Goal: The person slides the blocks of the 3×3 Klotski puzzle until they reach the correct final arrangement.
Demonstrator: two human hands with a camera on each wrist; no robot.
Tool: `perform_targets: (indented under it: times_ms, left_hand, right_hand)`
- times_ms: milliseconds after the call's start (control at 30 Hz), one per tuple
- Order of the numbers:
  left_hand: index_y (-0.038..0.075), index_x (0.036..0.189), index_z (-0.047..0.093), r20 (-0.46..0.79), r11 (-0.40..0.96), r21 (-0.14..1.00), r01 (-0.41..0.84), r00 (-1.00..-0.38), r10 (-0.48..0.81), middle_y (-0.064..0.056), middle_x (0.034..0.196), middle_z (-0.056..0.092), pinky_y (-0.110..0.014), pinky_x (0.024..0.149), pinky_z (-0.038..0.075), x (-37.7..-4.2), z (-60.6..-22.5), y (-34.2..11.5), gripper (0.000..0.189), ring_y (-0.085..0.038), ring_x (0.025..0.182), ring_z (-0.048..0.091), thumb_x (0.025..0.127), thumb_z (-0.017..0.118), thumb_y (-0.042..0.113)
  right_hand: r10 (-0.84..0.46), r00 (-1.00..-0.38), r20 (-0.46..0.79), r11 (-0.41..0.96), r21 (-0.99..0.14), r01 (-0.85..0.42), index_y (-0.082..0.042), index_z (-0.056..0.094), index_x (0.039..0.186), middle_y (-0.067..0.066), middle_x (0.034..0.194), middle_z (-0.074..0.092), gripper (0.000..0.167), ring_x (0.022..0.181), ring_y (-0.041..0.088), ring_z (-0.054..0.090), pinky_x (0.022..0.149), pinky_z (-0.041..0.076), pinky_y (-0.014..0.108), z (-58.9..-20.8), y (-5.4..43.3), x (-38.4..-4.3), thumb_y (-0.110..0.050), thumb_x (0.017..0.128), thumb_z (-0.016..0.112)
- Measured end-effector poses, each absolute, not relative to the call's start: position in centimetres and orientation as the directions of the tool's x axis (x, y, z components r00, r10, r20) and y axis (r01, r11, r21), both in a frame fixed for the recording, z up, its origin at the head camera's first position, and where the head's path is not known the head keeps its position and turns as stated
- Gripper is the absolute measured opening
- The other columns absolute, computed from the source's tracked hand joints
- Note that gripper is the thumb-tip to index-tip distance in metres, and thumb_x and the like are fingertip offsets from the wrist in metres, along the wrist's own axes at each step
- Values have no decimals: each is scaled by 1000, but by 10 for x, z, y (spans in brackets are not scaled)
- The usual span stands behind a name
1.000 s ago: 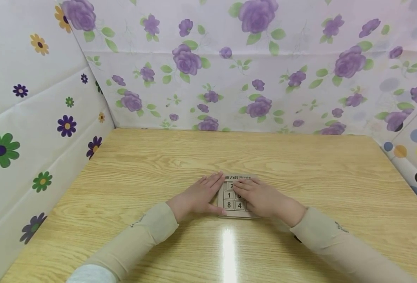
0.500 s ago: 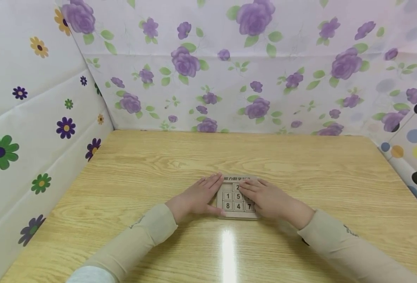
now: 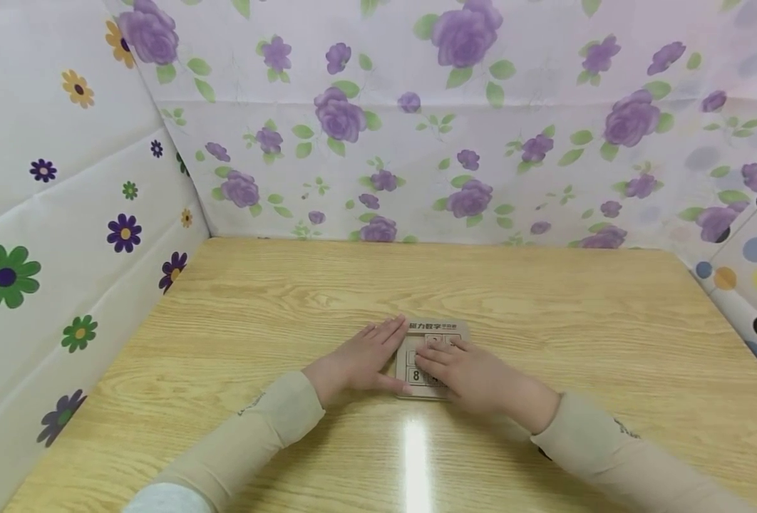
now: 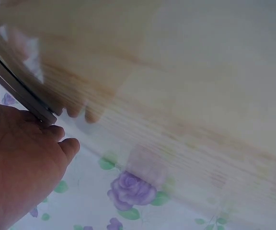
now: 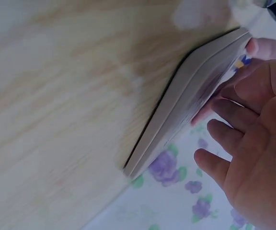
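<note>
A flat number sliding puzzle point(image 3: 439, 327) lies on the table, with printed characters along its far rim. An open slot shows at the far left of its grid. Tile 8 point(image 3: 415, 375) sits at the near left; fingers cover much of the middle row. My left hand point(image 3: 361, 360) rests along the puzzle's left side, fingers straight at the far corner and thumb at the near one. My right hand point(image 3: 475, 374) reaches over the right side, its outstretched fingertips on the middle-row left tile. In the right wrist view, the puzzle's thick edge point(image 5: 188, 91) stands beside that palm.
The wood-grain table point(image 3: 276, 285) stretches around the puzzle on all sides. Behind it hangs a white cloth point(image 3: 410, 171) with purple flowers, and a flowered cloth point(image 3: 83, 263) borders the left. A dotted cloth point(image 3: 747, 285) lines the right.
Tile 2 has slid right along the far row, opening the far-left slot. My right fingers then moved left and nearer, onto the middle-row left tile. The left hand has stayed in place.
</note>
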State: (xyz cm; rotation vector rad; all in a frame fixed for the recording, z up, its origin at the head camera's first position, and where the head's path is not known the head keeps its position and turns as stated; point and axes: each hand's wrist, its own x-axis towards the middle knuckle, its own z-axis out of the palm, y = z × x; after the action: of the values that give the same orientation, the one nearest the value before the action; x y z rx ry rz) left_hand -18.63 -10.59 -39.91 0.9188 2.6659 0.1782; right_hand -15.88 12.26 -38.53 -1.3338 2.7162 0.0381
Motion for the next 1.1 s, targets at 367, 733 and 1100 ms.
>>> perform_targets:
  times_ms: [367, 733, 1100]
  left_hand:
    - [9, 154, 3, -256, 790, 196, 580, -748, 613, -6, 161, -3, -40, 121, 6, -189, -402, -106, 108, -22, 148, 2, 81, 50, 73]
    - [8, 153, 6, -258, 793, 199, 575, -750, 609, -7, 161, -1, -39, 122, 7, -188, -404, -106, 106, -22, 148, 2, 82, 53, 70]
    - [7, 153, 7, -248, 789, 202, 580, -749, 614, -8, 161, 0, -40, 121, 8, -187, -402, -105, 107, -24, 148, 4, 81, 52, 71]
  right_hand:
    - [-791, -607, -78, 610, -20, -792, -1, 48, 138, 12, 145, 46, 47, 136, 30, 40, 113, 30, 51, -388, 116, -166, -17, 94, 53]
    - [-783, -619, -62, 622, -59, -781, 0, 46, 139, 14, 146, 44, 50, 137, 32, 37, 114, 27, 53, -391, 115, -178, -13, 91, 53]
    - [-777, -628, -48, 630, -71, -773, 1, 46, 139, 14, 146, 45, 51, 137, 33, 37, 115, 25, 54, -389, 125, -179, -11, 90, 50]
